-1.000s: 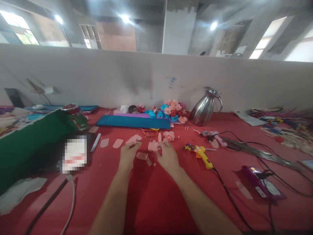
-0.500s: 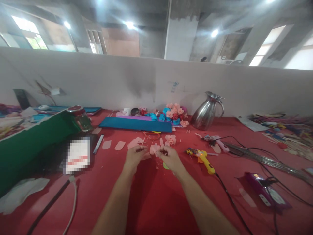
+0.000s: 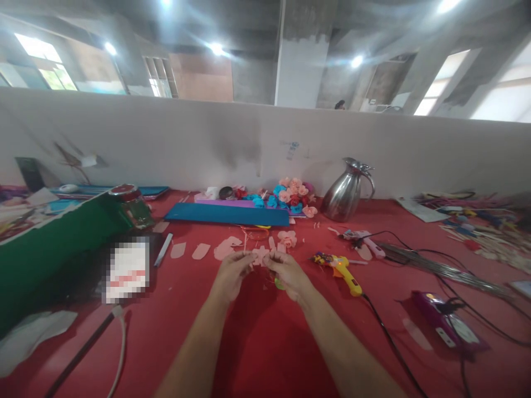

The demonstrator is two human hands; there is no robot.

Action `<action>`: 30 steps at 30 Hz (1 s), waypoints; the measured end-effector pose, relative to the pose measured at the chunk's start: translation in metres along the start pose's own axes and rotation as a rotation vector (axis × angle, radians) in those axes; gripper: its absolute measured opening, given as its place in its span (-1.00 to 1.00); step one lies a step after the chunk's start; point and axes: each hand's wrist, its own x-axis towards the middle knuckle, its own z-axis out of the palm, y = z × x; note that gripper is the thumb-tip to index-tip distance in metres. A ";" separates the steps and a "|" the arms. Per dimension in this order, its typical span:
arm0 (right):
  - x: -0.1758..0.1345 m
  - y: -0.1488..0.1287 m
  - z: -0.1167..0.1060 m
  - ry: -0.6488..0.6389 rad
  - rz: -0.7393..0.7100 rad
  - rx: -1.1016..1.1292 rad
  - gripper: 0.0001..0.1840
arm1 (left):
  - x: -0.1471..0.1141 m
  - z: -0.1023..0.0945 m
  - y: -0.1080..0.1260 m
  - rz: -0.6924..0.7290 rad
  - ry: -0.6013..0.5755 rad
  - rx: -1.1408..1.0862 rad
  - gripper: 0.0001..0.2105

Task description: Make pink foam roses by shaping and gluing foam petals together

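Observation:
Over the middle of the red table, a small pink petal-like piece [image 3: 260, 255] is pinched between my two hands. My left hand [image 3: 233, 272] grips its left side, and my right hand [image 3: 289, 272] grips its right side. A thin pale stick [image 3: 245, 241] rises by the left fingers; whether they hold it I cannot tell. Just beyond the hands lie a pink flower [image 3: 287, 239] and a cluster of pink petals [image 3: 226, 248]. Loose petals, one a pink petal [image 3: 201, 251], lie to the left. A green round thing [image 3: 279, 283] shows partly under my right hand.
On the right, a yellow glue gun [image 3: 342, 271] trails a black cord towards a purple power strip [image 3: 446, 320]. A steel jug [image 3: 344, 190], blue sheet [image 3: 228, 214] and finished flowers [image 3: 295, 192] stand at the back. A green box [image 3: 70, 243] and glass jar [image 3: 133, 207] are left.
My hands have come closer together, and the right fingers now meet the left ones at the pink piece. The whole view has shifted slightly.

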 end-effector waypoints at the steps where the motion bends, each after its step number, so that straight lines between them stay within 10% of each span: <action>1: 0.000 -0.001 0.000 -0.006 -0.001 -0.013 -0.65 | 0.001 0.000 -0.002 0.006 0.004 0.033 -0.89; 11: 0.002 -0.009 -0.015 -0.003 -0.139 -0.360 -0.86 | -0.002 0.005 -0.006 0.097 -0.024 0.264 -0.81; 19: 0.008 -0.016 -0.023 0.304 -0.125 0.097 -0.75 | 0.000 0.007 -0.010 0.173 -0.024 0.142 -0.70; 30: 0.009 0.002 -0.002 0.212 -0.012 0.359 -0.76 | -0.005 0.015 -0.014 0.046 -0.126 -0.079 -0.74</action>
